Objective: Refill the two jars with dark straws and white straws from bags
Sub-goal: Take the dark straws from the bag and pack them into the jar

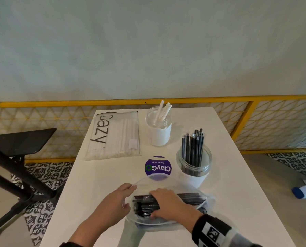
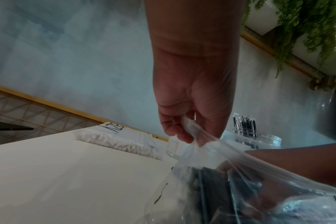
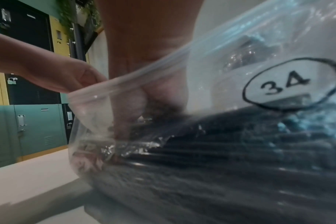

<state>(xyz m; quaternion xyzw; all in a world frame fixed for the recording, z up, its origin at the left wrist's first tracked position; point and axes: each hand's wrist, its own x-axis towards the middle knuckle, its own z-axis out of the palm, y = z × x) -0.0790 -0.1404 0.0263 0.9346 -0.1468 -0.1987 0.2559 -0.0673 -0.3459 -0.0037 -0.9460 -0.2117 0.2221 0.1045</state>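
Dark straws (image 1: 168, 202) are lying bunched in a clear bag (image 1: 168, 223) at the bench's (image 1: 98, 184) near edge, where the left hand (image 1: 118, 198) is pinching the bag's rim open and the right hand (image 1: 168, 202), reaching inside, is curling its fingers (image 1: 155, 215) around a bundle. Should the pinch be slipping, the slack film could be closing on the wrist and snagging the bundle, spilling straws. Farther right, the part-filled dark-straw jar (image 1: 194, 168) is standing near enough for a hasty lift to be tipping it.

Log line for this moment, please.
left hand: pinches bag rim | right hand: grips dark straws in bag | dark jar: part-filled
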